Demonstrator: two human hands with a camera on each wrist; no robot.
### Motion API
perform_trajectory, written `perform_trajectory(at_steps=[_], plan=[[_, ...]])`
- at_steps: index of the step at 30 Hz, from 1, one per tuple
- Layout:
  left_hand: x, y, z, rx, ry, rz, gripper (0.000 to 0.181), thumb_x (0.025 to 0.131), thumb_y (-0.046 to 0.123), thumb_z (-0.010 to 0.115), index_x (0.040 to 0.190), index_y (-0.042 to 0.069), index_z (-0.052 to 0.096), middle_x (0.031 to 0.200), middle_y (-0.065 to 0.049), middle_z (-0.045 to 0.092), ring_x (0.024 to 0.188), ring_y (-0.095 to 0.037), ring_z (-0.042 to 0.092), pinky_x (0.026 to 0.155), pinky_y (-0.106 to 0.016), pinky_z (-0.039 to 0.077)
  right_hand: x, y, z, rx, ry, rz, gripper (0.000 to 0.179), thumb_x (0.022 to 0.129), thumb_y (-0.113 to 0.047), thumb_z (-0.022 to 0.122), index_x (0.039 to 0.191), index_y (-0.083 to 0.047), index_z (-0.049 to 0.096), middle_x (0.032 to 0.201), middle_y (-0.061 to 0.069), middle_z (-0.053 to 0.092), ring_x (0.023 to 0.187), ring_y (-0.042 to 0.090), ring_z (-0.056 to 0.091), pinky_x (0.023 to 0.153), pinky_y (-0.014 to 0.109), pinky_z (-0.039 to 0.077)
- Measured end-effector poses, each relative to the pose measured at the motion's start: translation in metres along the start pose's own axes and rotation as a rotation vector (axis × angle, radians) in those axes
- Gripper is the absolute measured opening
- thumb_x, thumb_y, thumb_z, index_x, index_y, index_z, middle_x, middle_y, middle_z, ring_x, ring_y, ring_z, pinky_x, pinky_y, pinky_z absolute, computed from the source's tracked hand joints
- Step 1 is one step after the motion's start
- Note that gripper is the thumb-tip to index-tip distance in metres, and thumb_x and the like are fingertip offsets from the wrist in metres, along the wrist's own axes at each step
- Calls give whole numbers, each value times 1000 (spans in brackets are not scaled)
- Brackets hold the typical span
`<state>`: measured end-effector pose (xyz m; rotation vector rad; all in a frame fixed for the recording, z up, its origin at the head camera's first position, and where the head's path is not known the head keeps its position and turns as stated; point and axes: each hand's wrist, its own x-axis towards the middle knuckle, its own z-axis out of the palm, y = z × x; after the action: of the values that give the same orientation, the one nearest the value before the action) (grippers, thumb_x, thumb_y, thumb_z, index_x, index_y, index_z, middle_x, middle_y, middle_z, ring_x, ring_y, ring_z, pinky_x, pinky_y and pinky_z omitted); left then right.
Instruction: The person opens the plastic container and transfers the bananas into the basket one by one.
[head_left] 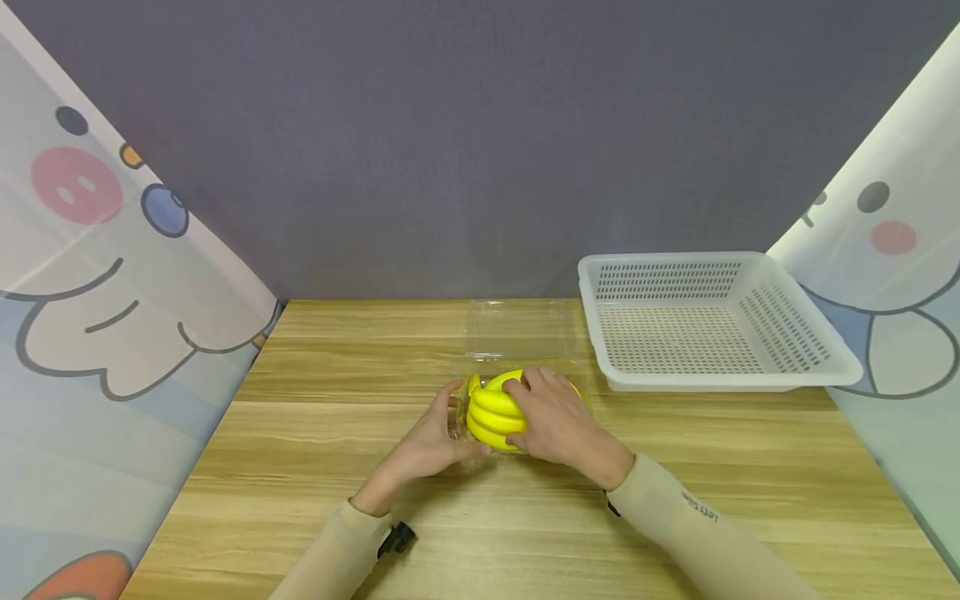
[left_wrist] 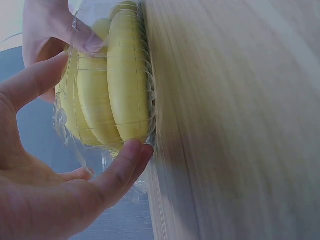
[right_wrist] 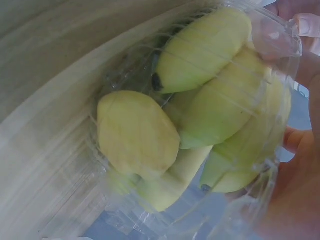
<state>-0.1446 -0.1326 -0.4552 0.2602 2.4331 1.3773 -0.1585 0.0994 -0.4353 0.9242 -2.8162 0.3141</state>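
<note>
A person's right hand (head_left: 553,421) grips a bunch of yellow bananas (head_left: 493,423) inside a clear plastic container (left_wrist: 61,120), its left end held between the left hand's (head_left: 431,437) widely spread thumb and fingers, on a wood-grain desk (head_left: 322,433); the transparent lid (head_left: 521,329) lies open behind, beside a white basket (head_left: 720,382).

Your bananas (head_left: 495,410) look smooth and glossy, like moulded plastic. Around them, your clamshell box (head_left: 521,327) is thin, transparent plastic, shiny, with ridged walls. The white basket (head_left: 735,382) looks like smooth, perforated plastic with a soft sheen. Your tabletop (head_left: 300,433) shows smooth wood grain; your sleeves (head_left: 337,550) are matt cloth, and the grey backdrop (head_left: 480,150) looks matt and finely textured.
</note>
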Motion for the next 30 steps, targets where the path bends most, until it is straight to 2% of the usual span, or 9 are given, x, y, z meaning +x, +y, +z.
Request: perform_trajectory(at_steps=[22, 30], plan=[[0, 1, 0, 5, 3, 0, 115, 78, 33, 89, 162, 11, 14, 151, -22, 39, 131, -39, 49, 100, -57, 48, 0, 6, -1, 20, 9, 5, 71, 73, -43, 89, 130, -9, 63, 100, 3, 52, 89, 20, 45, 76, 35, 45], [-1, 0, 0, 8, -1, 3, 115, 78, 34, 88, 162, 10, 14, 151, -22, 39, 131, -39, 49, 99, -57, 48, 0, 8, -1, 6, 25, -22, 68, 75, -43, 88, 130, -12, 64, 98, 1, 51, 88, 20, 45, 72, 32, 43]])
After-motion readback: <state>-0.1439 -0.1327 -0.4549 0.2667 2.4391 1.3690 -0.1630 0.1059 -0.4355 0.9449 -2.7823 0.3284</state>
